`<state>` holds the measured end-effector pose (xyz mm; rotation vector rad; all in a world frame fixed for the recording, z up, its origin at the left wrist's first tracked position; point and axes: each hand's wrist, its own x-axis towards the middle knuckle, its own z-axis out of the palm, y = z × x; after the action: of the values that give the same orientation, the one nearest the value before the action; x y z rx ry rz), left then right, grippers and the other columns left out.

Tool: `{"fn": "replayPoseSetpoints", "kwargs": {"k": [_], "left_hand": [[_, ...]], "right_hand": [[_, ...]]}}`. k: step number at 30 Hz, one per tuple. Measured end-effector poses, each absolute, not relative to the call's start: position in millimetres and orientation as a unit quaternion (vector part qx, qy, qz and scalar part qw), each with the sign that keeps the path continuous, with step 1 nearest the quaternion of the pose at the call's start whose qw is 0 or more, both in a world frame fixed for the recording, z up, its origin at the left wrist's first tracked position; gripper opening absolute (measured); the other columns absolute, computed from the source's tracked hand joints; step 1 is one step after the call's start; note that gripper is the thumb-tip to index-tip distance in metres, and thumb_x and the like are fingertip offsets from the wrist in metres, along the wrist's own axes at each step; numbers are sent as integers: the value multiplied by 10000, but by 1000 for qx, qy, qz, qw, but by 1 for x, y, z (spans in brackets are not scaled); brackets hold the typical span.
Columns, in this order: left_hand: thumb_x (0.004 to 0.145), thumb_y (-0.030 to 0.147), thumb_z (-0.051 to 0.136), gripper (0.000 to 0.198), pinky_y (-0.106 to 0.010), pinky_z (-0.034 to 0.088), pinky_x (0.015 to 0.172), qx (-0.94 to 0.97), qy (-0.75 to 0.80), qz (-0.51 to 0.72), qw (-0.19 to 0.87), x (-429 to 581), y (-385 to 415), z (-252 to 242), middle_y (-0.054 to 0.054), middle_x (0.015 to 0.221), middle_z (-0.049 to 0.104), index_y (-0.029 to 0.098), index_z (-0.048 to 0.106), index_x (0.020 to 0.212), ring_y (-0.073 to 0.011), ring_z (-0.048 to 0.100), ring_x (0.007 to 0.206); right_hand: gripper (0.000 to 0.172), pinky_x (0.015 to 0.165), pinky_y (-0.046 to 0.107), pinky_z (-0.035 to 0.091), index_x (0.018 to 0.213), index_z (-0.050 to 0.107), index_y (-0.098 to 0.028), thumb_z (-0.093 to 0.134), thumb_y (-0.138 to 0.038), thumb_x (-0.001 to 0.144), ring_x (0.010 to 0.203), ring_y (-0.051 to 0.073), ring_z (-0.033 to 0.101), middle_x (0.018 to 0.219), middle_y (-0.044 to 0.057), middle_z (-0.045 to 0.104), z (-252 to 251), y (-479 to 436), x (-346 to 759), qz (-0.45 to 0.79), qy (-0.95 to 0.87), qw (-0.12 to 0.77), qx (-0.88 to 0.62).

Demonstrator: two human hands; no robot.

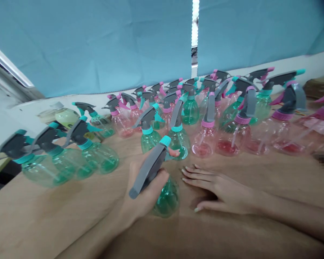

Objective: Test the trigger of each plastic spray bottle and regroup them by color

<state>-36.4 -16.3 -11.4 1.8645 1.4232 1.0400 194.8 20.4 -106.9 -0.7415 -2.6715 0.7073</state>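
My left hand [144,183] is wrapped round the neck of a green spray bottle [167,201], just below its grey head with a teal nozzle. The bottle's base is at the table surface, and my hand covers its collar and most of the trigger. To its right, my right hand [218,187] lies flat on the table, fingers spread, holding nothing. Beyond my hands stand another green spray bottle [179,138] and a pink spray bottle [204,140], both upright with grey heads.
Several green spray bottles [105,158] stand at the left. Many pink and green ones crowd the back and right, including a pink bottle [233,138]. A pale round container [66,115] is at the back left. Blue sheeting [110,43] hangs behind the wooden table [97,205].
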Motion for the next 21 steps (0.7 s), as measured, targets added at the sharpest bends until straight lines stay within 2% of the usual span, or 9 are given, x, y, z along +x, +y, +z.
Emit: {"fn": "replayPoseSetpoints", "kwargs": {"k": [4, 9, 13, 16, 21], "left_hand": [[754, 213, 484, 284, -289, 438, 507, 704, 530, 381, 279, -35, -19, -4, 28, 613, 614, 257, 675, 959, -168, 532, 501], [705, 209, 486, 205, -304, 460, 574, 709, 514, 391, 284, -32, -17, 0, 8, 732, 661, 245, 646, 827, -180, 583, 585], [709, 241, 472, 137, -309, 452, 572, 713, 524, 378, 275, -33, -17, 3, 10, 667, 636, 245, 602, 752, -184, 574, 564], [712, 238, 469, 117, -298, 437, 546, 723, 513, 371, 277, -34, -17, 5, 12, 671, 620, 247, 583, 738, -172, 545, 543], [713, 208, 477, 221, -322, 496, 642, 704, 522, 380, 296, -34, -13, -2, 7, 654, 658, 249, 644, 853, -220, 636, 687]], "right_hand": [[713, 1161, 449, 180, 1445, 318, -245, 553, -565, 853, 1401, 248, 239, 1515, 28, 292, -107, 20, 195, 246, -924, 139, -257], [713, 1158, 460, 191, 1443, 326, -260, 567, -563, 845, 1397, 258, 251, 1513, 26, 306, -106, 20, 195, 251, -921, 148, -259], [706, 1158, 464, 190, 1442, 332, -258, 565, -561, 848, 1397, 260, 253, 1510, 29, 313, -105, 19, 194, 251, -921, 146, -260], [706, 1160, 462, 184, 1439, 338, -253, 559, -568, 847, 1398, 256, 250, 1511, 26, 308, -105, 19, 194, 248, -922, 141, -261], [705, 1159, 458, 190, 1440, 332, -263, 574, -553, 845, 1396, 254, 255, 1511, 23, 312, -105, 20, 195, 260, -918, 151, -259]]}}
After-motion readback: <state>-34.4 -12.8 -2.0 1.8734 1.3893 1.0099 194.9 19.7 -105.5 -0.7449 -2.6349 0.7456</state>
